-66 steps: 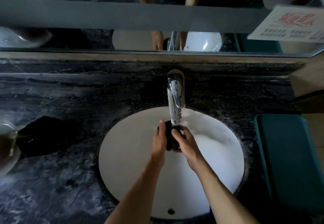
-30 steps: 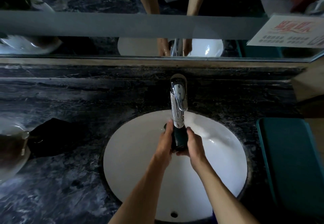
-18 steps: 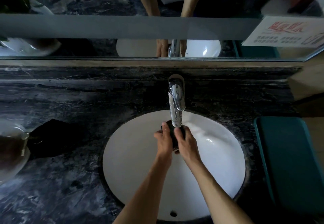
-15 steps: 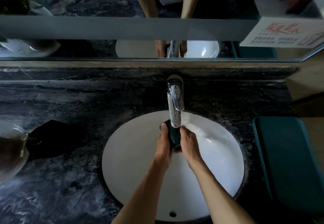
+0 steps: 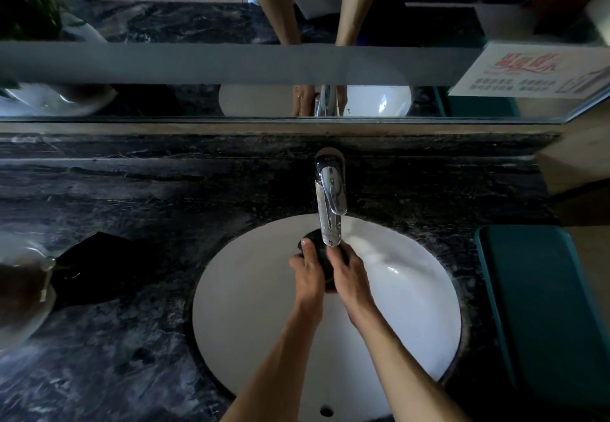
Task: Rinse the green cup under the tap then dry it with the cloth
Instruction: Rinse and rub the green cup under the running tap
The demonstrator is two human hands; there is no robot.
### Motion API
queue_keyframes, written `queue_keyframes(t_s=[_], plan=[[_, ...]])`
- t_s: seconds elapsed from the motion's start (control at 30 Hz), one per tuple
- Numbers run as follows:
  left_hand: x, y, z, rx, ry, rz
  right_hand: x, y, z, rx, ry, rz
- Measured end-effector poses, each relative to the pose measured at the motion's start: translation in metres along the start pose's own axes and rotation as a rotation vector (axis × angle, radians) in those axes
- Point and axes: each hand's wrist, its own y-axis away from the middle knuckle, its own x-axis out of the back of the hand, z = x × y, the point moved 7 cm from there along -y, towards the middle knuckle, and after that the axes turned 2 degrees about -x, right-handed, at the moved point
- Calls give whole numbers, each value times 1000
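Both hands over the white basin [image 5: 257, 306], just under the spout of the chrome tap [image 5: 330, 204]; green cup [image 5: 321, 261] held between them, mostly hidden, only a dark sliver visible between the palms and at the far side below the spout; cup reads near-black in this light; can't tell if upright or tilted, or which way the mouth faces. Left hand [image 5: 308, 273] wraps the cup from the left, fingers curled round its far side, fingertip showing at the top edge; right hand [image 5: 348, 273] grips from the right, fingers curled over it; the two hands nearly touching at the near side of the cup. Water flow not discernible. Dark cloth [image 5: 95, 270] lies crumpled on the dark marble counter [image 5: 132, 372], well to the left of the basin, untouched. Teal rectangular item [image 5: 544, 316] on the right edge of the counter; glass vessel [image 5: 23, 289] at the far left edge, partly cut off; mirror [image 5: 198, 98] along the far wall reflecting hands and tap; printed notice [image 5: 528, 73] stuck on its right side.
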Motion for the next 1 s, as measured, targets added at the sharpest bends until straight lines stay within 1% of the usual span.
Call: queue_keyframes(t_s=[0.07, 0.13, 0.2, 0.3, 0.33, 0.37, 0.4, 0.47, 0.5, 0.53, 0.6, 0.67, 0.73, 0.77, 0.87, 1.0], plan=[[-4, -1, -7, 86, 84, -66, 4, -6, 4, -88, -37, 42], [-5, 1, -10, 192, 170, -105, 6, -8, 6, -114, -11, 67], [-1, -2, -10, 222, 174, -65, 4, -5, 3, -37, 83, 84], [3, -4, -8, 176, 111, -7, 8, 2, -2, 60, 184, 137], [7, -4, -8, 174, 107, 30, 7, 3, -5, 82, 213, 121], [11, -4, -9, 190, 118, 71, 4, 3, -7, 101, 252, 68], [16, -2, -10, 216, 135, 104, 0, 4, -7, 111, 298, -14], [22, 2, -8, 250, 187, 119, -5, 9, -9, 123, 368, -169], [24, 5, -7, 252, 210, 108, -2, 12, -12, 130, 390, -193], [27, 8, -5, 247, 227, 98, 5, 13, -17, 135, 397, -167], [31, 16, 0, 227, 264, 76, 23, 19, -35, 154, 328, -37], [34, 27, 5, 196, 308, 43, 38, 27, -59, 178, 69, 56], [35, 35, 8, 155, 292, 14, 44, 29, -79, 156, -178, 66], [37, 40, 11, 131, 284, 4, 43, 31, -89, 156, -236, 53], [43, 53, 15, 100, 284, -23, 36, 35, -111, 170, -253, 14], [58, 69, 13, 97, 244, -22, 29, 41, -108, 131, -297, -29]])
